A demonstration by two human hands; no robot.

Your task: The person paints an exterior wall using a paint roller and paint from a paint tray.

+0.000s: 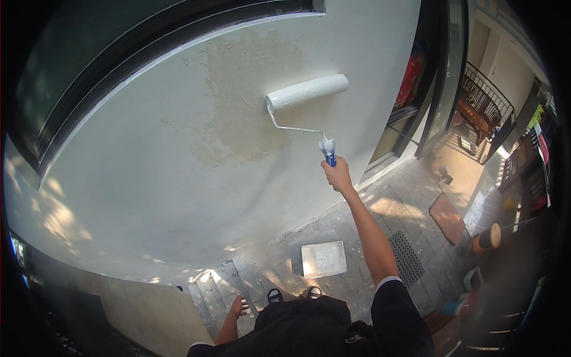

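Note:
My right hand [338, 174] is wrapped round the blue, paint-smeared handle of a paint roller [307, 90]. The white roller sleeve lies against or very close to the wall [148, 196], beside the right part of a rough beige patch [241, 98]. Around that patch the wall is white. Low at my left side hangs my left hand [239, 306], its fingers apart and nothing in them. On the paved floor ahead of my feet sits a white rectangular paint tray [324, 259], with pale paint marks inside.
A dark window frame [119, 74] curves along the wall's upper left. To the right stands an open dark-framed door [443, 77]. On the floor at right lie a dark perforated mat [406, 259] and a reddish-brown mat [449, 219]. A wooden bench [479, 110] is farther off.

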